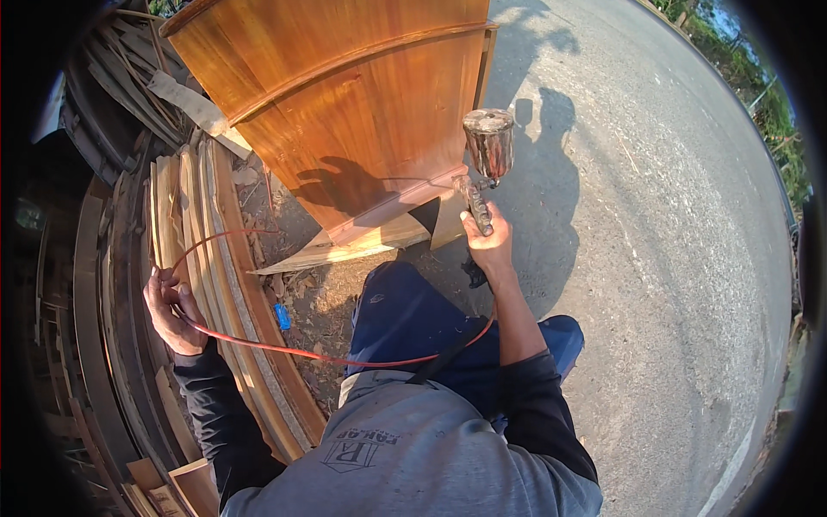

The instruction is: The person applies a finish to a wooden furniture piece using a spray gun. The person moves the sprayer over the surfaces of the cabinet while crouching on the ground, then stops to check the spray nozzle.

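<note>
In my right hand [489, 239] is a metal spray gun [475, 202] with a stained cup [488, 142] on top, held upright beside the lower right part of a wooden furniture panel [345, 103]. My left hand [172, 312] is out at the left over stacked boards, its fingers closed on a red hose [276, 347] that loops across my lap toward the gun side. The panel is orange-brown with a curved molding and a pale pink lower trim [392, 207]. It stands on thin wooden pieces [345, 246], with shadows falling across its face.
Long timber boards [220, 258] are stacked along my left, with more planks [129, 77] behind. A small blue object [282, 317] lies on the debris-strewn ground. Grey pavement [672, 302] stretches along the right, with greenery [775, 129] at its far edge.
</note>
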`<state>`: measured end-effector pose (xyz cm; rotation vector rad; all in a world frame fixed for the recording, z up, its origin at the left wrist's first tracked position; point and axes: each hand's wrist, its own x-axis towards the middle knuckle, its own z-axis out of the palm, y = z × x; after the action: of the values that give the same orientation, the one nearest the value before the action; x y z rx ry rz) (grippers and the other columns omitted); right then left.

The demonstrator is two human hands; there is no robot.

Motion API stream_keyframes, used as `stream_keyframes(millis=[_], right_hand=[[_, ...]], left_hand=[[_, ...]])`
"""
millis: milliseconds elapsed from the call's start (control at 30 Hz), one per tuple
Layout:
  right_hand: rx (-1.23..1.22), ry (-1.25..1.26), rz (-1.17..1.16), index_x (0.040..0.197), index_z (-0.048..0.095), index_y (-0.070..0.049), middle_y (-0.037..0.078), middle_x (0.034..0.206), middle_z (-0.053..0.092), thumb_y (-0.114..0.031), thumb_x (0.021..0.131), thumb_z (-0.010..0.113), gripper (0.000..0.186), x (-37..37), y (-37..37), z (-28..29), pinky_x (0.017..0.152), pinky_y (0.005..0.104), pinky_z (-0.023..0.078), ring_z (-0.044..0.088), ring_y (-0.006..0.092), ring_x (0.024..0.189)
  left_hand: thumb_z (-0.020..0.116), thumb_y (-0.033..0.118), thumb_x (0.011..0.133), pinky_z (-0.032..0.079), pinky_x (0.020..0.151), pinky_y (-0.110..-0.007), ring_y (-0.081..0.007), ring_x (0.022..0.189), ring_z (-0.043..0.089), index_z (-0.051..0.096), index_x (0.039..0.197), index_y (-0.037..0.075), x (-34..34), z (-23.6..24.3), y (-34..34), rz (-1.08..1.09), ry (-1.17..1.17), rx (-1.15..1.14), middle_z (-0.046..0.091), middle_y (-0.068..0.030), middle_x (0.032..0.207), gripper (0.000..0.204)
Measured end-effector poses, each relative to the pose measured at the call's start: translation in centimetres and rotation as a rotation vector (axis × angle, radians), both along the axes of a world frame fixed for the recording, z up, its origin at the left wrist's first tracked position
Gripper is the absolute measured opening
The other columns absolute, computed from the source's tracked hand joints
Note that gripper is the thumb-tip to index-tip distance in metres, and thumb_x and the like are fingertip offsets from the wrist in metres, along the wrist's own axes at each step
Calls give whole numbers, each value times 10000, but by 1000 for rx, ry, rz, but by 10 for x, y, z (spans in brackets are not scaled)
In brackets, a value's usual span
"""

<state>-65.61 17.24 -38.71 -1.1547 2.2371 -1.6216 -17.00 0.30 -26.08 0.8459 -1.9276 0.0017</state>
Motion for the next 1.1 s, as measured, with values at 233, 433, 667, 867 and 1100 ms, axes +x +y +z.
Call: stream_keyframes(millis=[233, 433, 667, 867, 1100], right_hand=[[-19, 250, -230, 1223, 616, 29, 248, 937, 683, -106, 879, 719, 384, -21, 5, -21, 721, 457, 555, 692, 414, 807], [9, 174, -21, 1266, 598, 32, 270, 1022, 691, -114, 884, 715, 426, 21, 6, -19, 783, 473, 564, 689, 456, 924], [-6, -96, 247, 1254, 611, 17, 257, 1003, 705, -155, 901, 698, 402, 78, 0, 0, 812, 420, 557, 719, 399, 928], [21, -198, 445, 1247, 633, 2, 230, 980, 715, -204, 900, 695, 408, 107, -6, -15, 809, 398, 556, 729, 361, 913], [-47, -197, 500, 1245, 635, 15, 196, 990, 728, -212, 897, 712, 422, 102, -8, -23, 835, 367, 548, 732, 305, 921]], left_hand=[[550, -45, 990, 516, 722, -256, -162, 971, 616, 401, 1516, 30, -6, -1, -2, -19, -2, -5, 584, -142, 1225, 552], [621, -50, 936, 504, 628, -240, -145, 811, 629, 444, 1472, 7, -12, 7, 3, -10, 4, -66, 628, -169, 1165, 567], [588, -27, 978, 537, 746, -276, -173, 923, 642, 410, 1495, 18, -11, 11, 4, -22, 39, -47, 588, -160, 1235, 549], [574, -30, 990, 548, 832, -299, -186, 973, 645, 393, 1498, 12, -2, 10, 6, -7, 48, -39, 572, -172, 1268, 541], [573, -41, 988, 551, 768, -284, -181, 929, 648, 388, 1507, 20, 4, 10, 11, -26, 54, -44, 574, -172, 1260, 554]])
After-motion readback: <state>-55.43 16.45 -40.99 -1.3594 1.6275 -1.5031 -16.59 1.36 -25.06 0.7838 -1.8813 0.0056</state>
